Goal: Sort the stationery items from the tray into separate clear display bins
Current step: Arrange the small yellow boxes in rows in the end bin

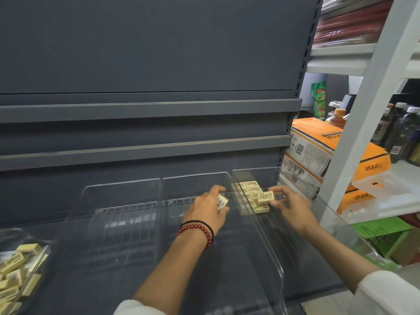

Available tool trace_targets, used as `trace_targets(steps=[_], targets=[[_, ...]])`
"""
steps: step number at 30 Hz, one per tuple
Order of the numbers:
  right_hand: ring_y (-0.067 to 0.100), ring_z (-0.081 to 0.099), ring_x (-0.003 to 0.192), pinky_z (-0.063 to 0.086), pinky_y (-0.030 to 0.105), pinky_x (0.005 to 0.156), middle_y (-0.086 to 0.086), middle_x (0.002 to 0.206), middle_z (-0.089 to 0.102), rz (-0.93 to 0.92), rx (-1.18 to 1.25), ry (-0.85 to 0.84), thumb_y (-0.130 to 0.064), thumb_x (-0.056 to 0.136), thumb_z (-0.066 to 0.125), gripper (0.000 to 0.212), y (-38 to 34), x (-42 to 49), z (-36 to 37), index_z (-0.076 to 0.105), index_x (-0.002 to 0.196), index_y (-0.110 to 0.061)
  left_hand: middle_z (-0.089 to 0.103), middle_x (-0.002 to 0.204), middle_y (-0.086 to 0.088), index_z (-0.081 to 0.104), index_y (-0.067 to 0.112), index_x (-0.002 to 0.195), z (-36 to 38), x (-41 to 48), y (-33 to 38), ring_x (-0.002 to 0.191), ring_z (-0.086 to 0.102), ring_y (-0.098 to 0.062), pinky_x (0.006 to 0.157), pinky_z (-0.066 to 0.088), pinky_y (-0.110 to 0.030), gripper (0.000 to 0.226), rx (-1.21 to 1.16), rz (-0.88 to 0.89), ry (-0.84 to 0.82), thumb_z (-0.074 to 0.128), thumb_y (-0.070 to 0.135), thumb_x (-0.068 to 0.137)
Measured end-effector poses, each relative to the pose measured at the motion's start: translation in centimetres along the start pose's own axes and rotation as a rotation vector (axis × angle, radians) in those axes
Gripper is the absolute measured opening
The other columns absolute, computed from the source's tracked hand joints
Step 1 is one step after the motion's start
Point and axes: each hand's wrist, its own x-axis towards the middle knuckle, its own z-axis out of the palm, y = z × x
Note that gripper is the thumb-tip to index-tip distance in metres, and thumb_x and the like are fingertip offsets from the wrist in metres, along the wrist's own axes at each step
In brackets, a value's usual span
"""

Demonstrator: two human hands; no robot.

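Three clear display bins stand side by side on a grey shelf. The right bin (272, 235) holds several cream erasers (251, 192) stacked near its back. My right hand (288, 205) pinches one cream eraser (266, 197) just above that stack. My left hand (209, 209), with a red bead bracelet on the wrist, grips another eraser with a barcode (222, 203) over the middle bin (181, 185). The left bin (109, 201) shows nothing inside. A clear tray (34, 267) at the lower left holds several more cream erasers (13, 267).
Grey shelf rails (147, 110) run above the bins. Orange and white cartons (318, 146) are stacked to the right. A white rack (368, 123) at the right edge carries dark bottles and red packets. Green items (381, 233) lie low on the right.
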Motion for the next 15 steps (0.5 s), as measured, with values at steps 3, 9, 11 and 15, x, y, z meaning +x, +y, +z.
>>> trace_targets(steps=[3,9,11,15], targets=[[0.009,0.066,0.088,0.054,0.046,0.085,-0.02,0.089,0.067,0.063,-0.063,-0.001,-0.021,0.09,0.065,0.032,1.2,0.4,0.1,0.051,0.095,-0.049,0.063,0.106,0.008,0.04,0.032,0.117,0.0,0.2,-0.1,0.09,0.062,-0.012,0.068,0.05,-0.027,0.042,-0.066,-0.065,-0.011,0.067,0.037,0.085],[0.013,0.064,0.095,0.055,0.042,0.084,-0.019,0.11,0.065,0.086,-0.156,-0.05,-0.022,0.093,0.062,0.025,1.5,0.4,0.9,0.052,0.101,-0.043,0.063,0.104,0.009,0.047,0.032,0.103,0.0,0.3,-0.1,0.091,0.061,-0.012,0.073,0.052,-0.03,0.034,-0.041,-0.086,-0.018,0.072,0.037,0.081],[0.012,0.063,0.093,0.056,0.039,0.082,-0.02,0.11,0.064,0.107,-0.164,-0.046,-0.026,0.094,0.061,0.021,1.4,0.6,0.9,0.052,0.105,-0.041,0.063,0.105,0.008,0.047,0.032,0.104,-0.1,0.3,-0.1,0.091,0.062,-0.013,0.074,0.053,-0.031,0.033,-0.043,-0.086,-0.02,0.071,0.036,0.082],[0.014,0.062,0.097,0.055,0.041,0.084,-0.016,0.11,0.065,0.135,-0.21,-0.084,-0.033,0.092,0.062,0.018,1.4,0.6,0.9,0.053,0.108,-0.036,0.063,0.102,0.009,0.046,0.032,0.104,-0.2,0.2,-0.2,0.089,0.062,-0.012,0.073,0.053,-0.031,0.033,-0.047,-0.086,-0.017,0.07,0.038,0.082]])
